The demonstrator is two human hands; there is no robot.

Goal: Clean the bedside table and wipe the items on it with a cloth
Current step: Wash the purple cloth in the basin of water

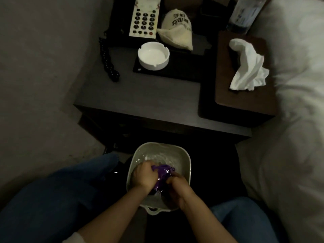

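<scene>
Purple cloth (162, 174) sits bunched in a pale basin (186, 159) of water on the floor, below the front edge of the table (140, 95). Both hands are in the basin: the left hand (144, 175) has its fingers curled over the cloth's left side, and the right hand (178, 187) grips the cloth's right side with bent fingers. Knees in blue jeans (52, 199) flank the basin.

On the table, a black phone (143, 17) with a white keypad stands at the back left corner, its coiled cord (107, 60) trailing along the left edge. Just in front of the phone, a white ashtray (153, 55) rests on the near left corner of a black tray (184, 67). Behind the ashtray, a cream pouch (177, 30) with printed characters lies on the tray. A brown tissue box (226, 81) occupies the right edge, with a white tissue (249, 65) sticking out of its top. A clear bottle (245, 13) stands at the back right corner. White bedding (298, 85) lies to the right of the table.
</scene>
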